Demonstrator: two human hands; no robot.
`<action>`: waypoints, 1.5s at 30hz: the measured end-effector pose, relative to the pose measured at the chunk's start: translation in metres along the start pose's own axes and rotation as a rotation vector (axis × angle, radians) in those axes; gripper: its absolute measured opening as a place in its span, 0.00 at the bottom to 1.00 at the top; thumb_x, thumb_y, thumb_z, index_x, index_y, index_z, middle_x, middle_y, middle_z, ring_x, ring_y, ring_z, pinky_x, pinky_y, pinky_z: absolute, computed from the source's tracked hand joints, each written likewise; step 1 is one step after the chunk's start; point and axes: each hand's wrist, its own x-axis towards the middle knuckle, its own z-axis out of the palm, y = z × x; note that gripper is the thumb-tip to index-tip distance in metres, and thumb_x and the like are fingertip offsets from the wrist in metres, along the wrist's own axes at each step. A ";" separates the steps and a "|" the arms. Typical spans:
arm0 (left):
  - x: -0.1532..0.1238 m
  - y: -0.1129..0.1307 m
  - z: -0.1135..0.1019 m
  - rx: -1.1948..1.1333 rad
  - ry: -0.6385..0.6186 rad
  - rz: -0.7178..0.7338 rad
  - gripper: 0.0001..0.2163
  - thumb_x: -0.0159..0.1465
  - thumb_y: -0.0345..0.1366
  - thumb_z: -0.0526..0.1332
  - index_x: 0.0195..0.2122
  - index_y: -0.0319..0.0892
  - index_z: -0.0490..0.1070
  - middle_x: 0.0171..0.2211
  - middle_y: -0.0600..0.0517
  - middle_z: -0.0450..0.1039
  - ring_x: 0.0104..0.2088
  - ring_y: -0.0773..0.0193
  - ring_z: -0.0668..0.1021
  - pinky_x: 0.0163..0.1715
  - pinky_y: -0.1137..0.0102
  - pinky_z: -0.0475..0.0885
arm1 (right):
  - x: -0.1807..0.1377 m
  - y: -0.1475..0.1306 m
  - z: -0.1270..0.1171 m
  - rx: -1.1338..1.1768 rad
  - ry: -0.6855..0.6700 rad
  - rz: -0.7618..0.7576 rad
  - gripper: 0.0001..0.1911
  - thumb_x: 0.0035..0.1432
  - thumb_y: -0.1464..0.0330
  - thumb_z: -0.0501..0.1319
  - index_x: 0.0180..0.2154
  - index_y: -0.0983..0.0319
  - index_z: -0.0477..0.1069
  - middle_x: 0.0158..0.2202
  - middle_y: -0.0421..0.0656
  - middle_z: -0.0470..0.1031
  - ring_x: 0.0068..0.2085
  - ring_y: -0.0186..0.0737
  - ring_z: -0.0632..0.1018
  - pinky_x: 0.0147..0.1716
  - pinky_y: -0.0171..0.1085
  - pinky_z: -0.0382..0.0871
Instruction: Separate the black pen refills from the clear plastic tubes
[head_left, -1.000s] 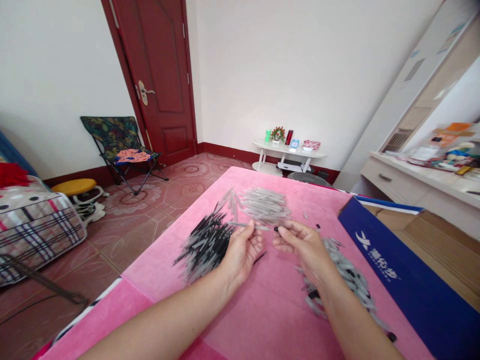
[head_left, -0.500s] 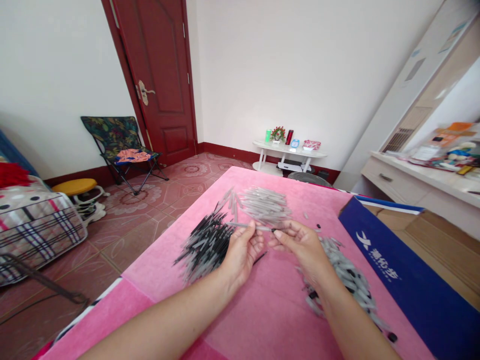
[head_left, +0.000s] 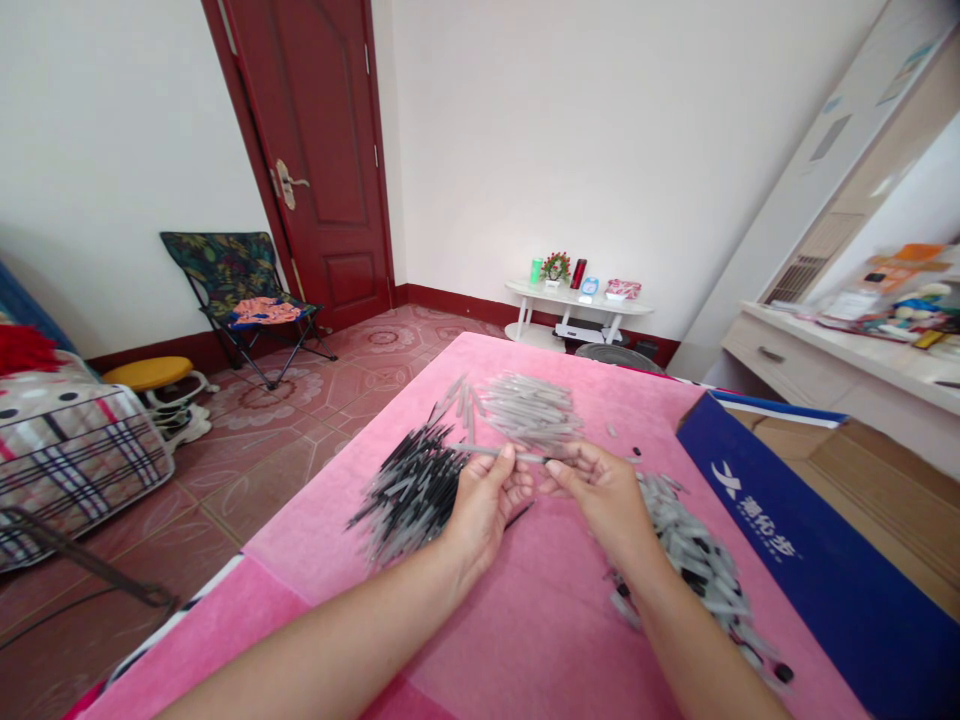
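Note:
Over the middle of the table, my left hand [head_left: 491,505] pinches a thin grey pen barrel [head_left: 476,450] between thumb and fingers. The barrel lies almost level and points left. At its right end, my right hand [head_left: 596,485] is closed on a small black end piece, now mostly covered by the fingertips. To the left of my left hand is a heap of black and grey pen parts [head_left: 409,490]. Just beyond both hands lies a pile of pale grey barrels [head_left: 529,405]. Short grey caps with black bits [head_left: 697,560] are heaped beside my right forearm.
A pink cloth [head_left: 517,640] covers the table. At the right edge stands an open blue cardboard box [head_left: 780,530]. Behind are a small white table [head_left: 517,288], a folding chair [head_left: 225,265] and a red door [head_left: 322,150]. A cluttered white cabinet [head_left: 780,350] is at right.
The fingers of my right hand have shifted slightly left along the barrel's end, and the black piece shows less. My left hand stays nearly in place.

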 end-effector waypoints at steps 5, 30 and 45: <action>-0.001 -0.005 -0.002 0.049 -0.018 0.038 0.10 0.52 0.38 0.63 0.27 0.34 0.70 0.22 0.51 0.71 0.22 0.73 0.72 0.25 0.77 0.69 | -0.003 0.004 0.002 -0.078 0.013 -0.001 0.13 0.49 0.59 0.59 0.25 0.63 0.66 0.20 0.39 0.71 0.20 0.34 0.73 0.21 0.32 0.66; 0.001 -0.001 0.000 0.129 -0.056 0.054 0.10 0.53 0.38 0.63 0.28 0.33 0.70 0.22 0.51 0.71 0.21 0.73 0.72 0.22 0.78 0.68 | -0.002 0.002 -0.007 -0.241 -0.150 0.076 0.25 0.58 0.54 0.45 0.19 0.63 0.62 0.14 0.38 0.65 0.14 0.30 0.67 0.15 0.30 0.58; 0.001 -0.001 -0.002 0.143 -0.044 0.046 0.12 0.51 0.40 0.64 0.29 0.33 0.71 0.21 0.51 0.70 0.20 0.73 0.71 0.22 0.77 0.67 | 0.000 0.007 -0.006 -0.172 -0.151 0.075 0.21 0.51 0.53 0.55 0.21 0.63 0.63 0.15 0.38 0.66 0.16 0.30 0.67 0.17 0.29 0.61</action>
